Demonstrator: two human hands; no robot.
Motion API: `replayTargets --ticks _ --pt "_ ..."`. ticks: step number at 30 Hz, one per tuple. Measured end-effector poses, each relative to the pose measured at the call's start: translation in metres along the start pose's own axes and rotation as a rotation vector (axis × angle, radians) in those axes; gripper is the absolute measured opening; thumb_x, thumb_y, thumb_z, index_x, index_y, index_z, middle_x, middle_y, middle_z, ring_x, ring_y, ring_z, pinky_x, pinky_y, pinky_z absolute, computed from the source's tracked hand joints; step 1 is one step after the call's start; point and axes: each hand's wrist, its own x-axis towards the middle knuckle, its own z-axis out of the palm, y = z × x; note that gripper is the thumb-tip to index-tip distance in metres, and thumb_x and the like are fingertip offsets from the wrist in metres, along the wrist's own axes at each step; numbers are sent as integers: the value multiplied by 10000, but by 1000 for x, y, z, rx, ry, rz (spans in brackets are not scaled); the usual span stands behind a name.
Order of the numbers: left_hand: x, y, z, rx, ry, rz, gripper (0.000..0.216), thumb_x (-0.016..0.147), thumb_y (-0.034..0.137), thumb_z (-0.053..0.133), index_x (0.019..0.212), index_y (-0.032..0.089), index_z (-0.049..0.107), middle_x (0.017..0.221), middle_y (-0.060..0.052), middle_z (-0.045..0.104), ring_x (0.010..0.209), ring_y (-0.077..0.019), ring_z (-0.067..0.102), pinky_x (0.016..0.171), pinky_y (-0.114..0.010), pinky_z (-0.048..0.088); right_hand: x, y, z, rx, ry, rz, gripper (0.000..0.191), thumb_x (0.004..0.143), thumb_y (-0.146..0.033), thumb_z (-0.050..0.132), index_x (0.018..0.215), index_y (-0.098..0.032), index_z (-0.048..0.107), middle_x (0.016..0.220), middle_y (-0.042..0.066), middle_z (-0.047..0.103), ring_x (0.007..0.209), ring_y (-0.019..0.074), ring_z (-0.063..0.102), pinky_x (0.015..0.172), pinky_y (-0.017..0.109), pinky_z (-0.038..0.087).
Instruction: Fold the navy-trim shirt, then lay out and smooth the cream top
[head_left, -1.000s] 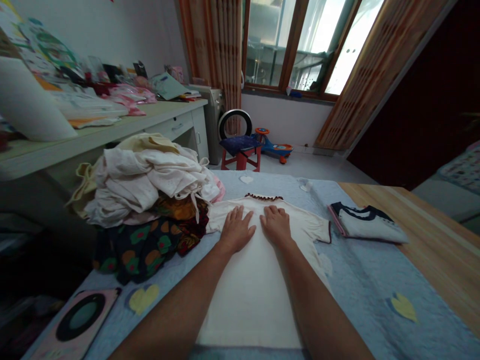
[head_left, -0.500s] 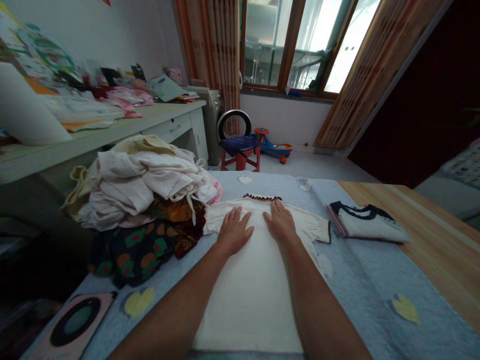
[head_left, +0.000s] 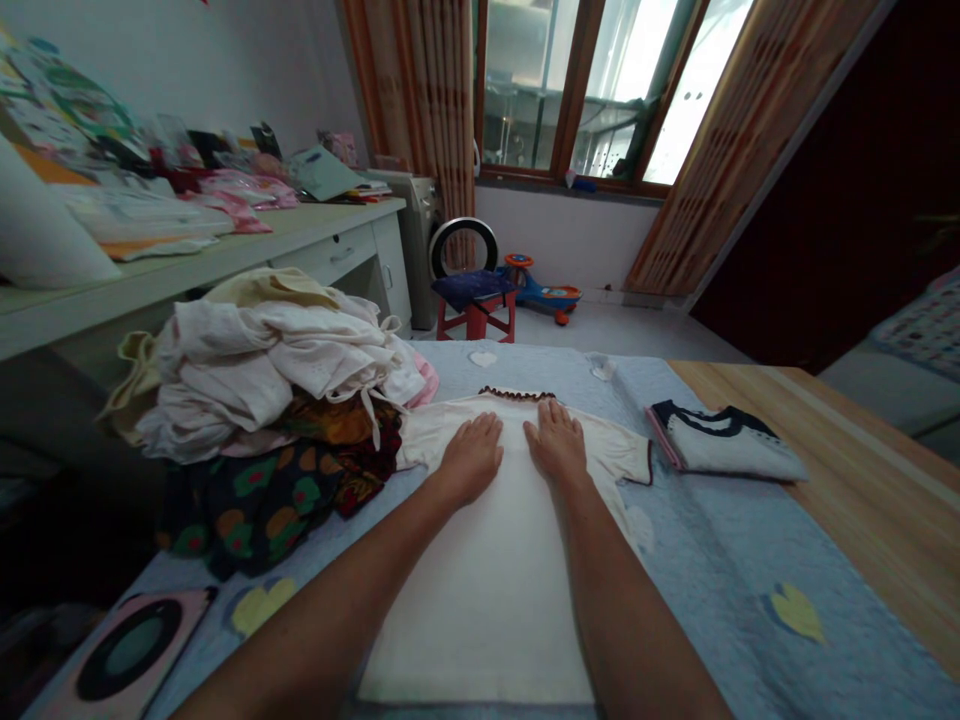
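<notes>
A white short-sleeved shirt point(head_left: 480, 600) with a dark ruffled collar lies spread flat, collar at the far end. My left hand point(head_left: 472, 458) rests palm down on its upper left part, fingers stretched out and close together. On the upper right part lies my right hand point(head_left: 555, 440), also flat, with the thumb a little apart. Neither hand grasps anything. The shirt's left sleeve reaches up to a heap of crumpled clothes point(head_left: 262, 350), while its right sleeve points toward a folded white shirt point(head_left: 727, 440) with a dark collar.
A light blue cloth point(head_left: 705, 570) with heart shapes covers much of the wooden table point(head_left: 847, 440). A pink case with a dark oval point(head_left: 127, 650) lies at the near left. Beyond the table stand a red stool point(head_left: 476, 322) and a blue ride-on toy point(head_left: 544, 291). A cluttered desk point(head_left: 300, 240) runs along the left.
My left hand has slid slightly over the shirt, its thumb now closer to the fingers. The right hand stays nearly in place. The whole view has shifted slightly.
</notes>
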Motion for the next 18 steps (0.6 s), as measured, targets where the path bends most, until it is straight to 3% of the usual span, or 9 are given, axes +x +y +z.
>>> replayTargets --ticks 4,8,18 --pt "23 6 2 -8 13 17 504 1004 374 333 1426 115 429 1523 -138 411 1434 -247 324 1173 -403 258 -1 -1 -2 2 -8 -10 615 987 -472 300 1519 -163 290 1603 111 241 1466 256 204 1160 474 168" --pt "37 6 9 8 35 -70 539 984 482 358 1429 191 446 1547 -89 382 1442 -312 287 1159 -466 260 -1 -1 -3 19 -31 -32 589 992 -442 300 1516 -173 295 1610 94 225 1470 250 193 1160 484 168" --pt "41 -9 22 4 85 -208 681 911 676 350 1473 292 381 1599 -67 275 1465 -346 206 1165 -484 200 8 12 -3 26 -64 9 612 975 -430 349 1522 -166 277 1604 99 243 1466 212 206 1168 415 165"
